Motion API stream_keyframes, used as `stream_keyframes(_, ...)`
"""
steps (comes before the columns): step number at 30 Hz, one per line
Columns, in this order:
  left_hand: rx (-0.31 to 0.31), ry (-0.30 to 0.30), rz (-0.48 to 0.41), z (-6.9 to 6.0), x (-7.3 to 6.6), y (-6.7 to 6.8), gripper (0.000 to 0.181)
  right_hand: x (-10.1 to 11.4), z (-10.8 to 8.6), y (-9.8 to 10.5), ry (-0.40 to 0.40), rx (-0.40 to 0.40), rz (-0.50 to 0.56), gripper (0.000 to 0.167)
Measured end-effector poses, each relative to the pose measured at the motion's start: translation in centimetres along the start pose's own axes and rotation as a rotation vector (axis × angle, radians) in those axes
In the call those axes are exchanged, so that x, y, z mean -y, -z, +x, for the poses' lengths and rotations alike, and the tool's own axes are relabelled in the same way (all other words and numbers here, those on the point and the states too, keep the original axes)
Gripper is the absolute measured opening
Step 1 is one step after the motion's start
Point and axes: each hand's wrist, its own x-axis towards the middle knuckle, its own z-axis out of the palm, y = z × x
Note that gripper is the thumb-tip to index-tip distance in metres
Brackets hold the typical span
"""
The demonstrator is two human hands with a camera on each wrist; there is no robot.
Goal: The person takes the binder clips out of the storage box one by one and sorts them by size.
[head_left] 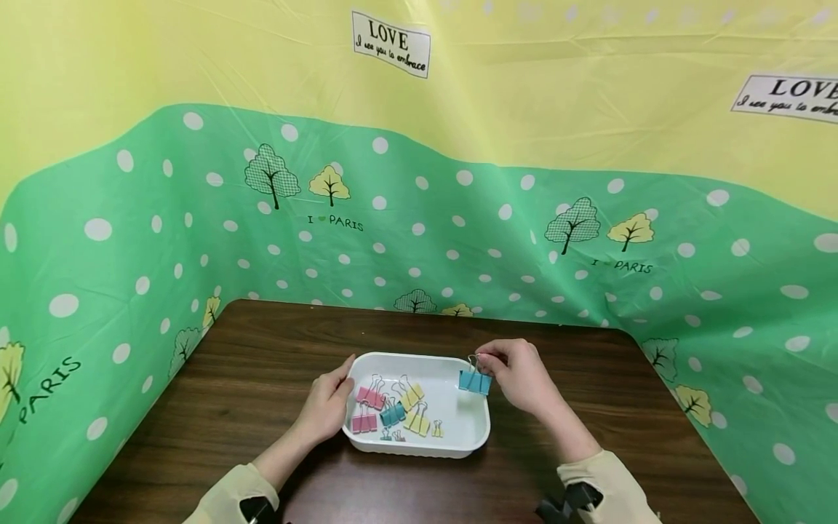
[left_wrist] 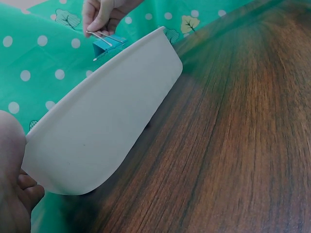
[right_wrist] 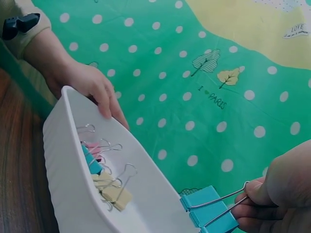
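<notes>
The fingers of the right hand [head_left: 521, 372] pinch the wire handle of a blue metal binder clip [head_left: 474, 382], which hangs just left of them, long axis left to right, over the right end of a white rectangular plastic tray [head_left: 458, 423]. The left hand [head_left: 324, 407] grips the tray's left end, nearer the pink, yellow and blue binder clips [head_left: 393, 415] lying inside.

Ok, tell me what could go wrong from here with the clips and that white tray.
The right hand pinches the blue clip only by its wire, so it might slip or swing. The clip hangs near the right rim of the white tray, so if dropped it could bounce outside. The yellow clips and the teal clip lie bunched together, so lifting one may drag another.
</notes>
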Motion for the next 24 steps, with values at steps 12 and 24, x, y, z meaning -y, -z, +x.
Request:
stream_keyframes(12, 0.0, -0.004, 0.002, 0.0, 0.0, 0.0, 0.046, -1.2, -0.6, 1.9, -0.02, -0.013, -0.032, 0.013)
stream_keyframes(24, 0.001, -0.004, 0.005, 0.1, -0.2, 0.1, 0.046, -3.0, -1.2, 3.3, -0.038, -0.033, -0.075, 0.012)
